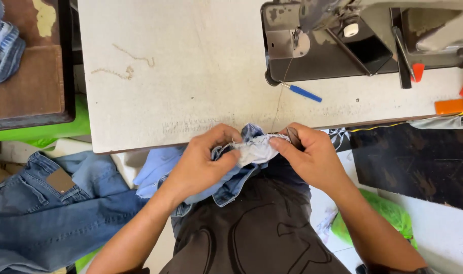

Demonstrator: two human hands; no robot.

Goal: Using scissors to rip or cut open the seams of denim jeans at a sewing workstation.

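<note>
The person's left hand (203, 162) and right hand (310, 157) meet at the near edge of the tabletop (190, 76), both closed on one bunched piece of light blue denim (251, 149). The left grip is tight: thumb and fingers pinch the pale, turned-out part of the cloth from the left. The right grip pinches the same fold from the right, with a small dark tool (294, 138) pressed against the cloth by the forefinger — its kind cannot be told. The denim sits between the two hands, partly over the edge and hanging down over the person's dark lap (251, 233).

A thin thread (281, 99) runs from the cloth up across the tabletop toward the sewing machine (343, 40), whose black base stands at the far right. Just beside that base lies a blue-handled pick (302, 93). Further right, at the edge, lie orange chalk pieces (449, 105). A loose curl of pale thread (132, 63) rests on the left part of the surface.

On the floor to the left lies a pair of darker blue jeans (53, 208), spread out with a brown patch showing — well apart from the hands. A green bag (389, 215) shows under the right forearm; its contents cannot be seen.
</note>
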